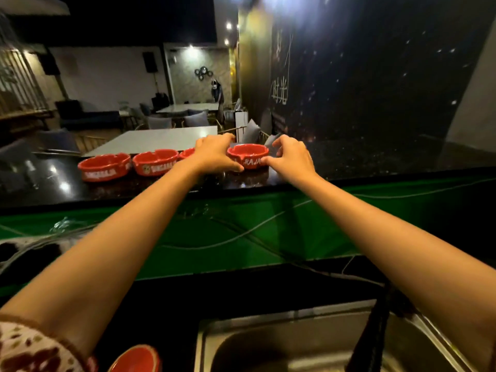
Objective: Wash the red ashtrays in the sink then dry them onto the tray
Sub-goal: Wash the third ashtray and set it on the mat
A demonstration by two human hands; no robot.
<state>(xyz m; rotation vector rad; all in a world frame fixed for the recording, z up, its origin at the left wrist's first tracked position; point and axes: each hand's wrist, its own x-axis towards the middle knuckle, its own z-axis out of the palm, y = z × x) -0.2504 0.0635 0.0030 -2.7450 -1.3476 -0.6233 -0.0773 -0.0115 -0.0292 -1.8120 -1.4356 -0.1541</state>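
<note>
Reaching at full stretch, both hands meet on one red ashtray (248,154) on the far counter (349,162). The left hand (214,154) curls round its left side, thumb across the front. The right hand (291,158) only touches the right edge with its thumb, fingers arched clear. So lopsided a hold could let the glossy dish tip or slip once lifted, dropping it onto the green ledge (188,259) and cables (241,237) nearer than the ashtray, or chipping it in the steel sink (295,342) nearer still. Left of the ashtray, the wrist overlaps a neighbour (186,153) and might knock it.
</note>
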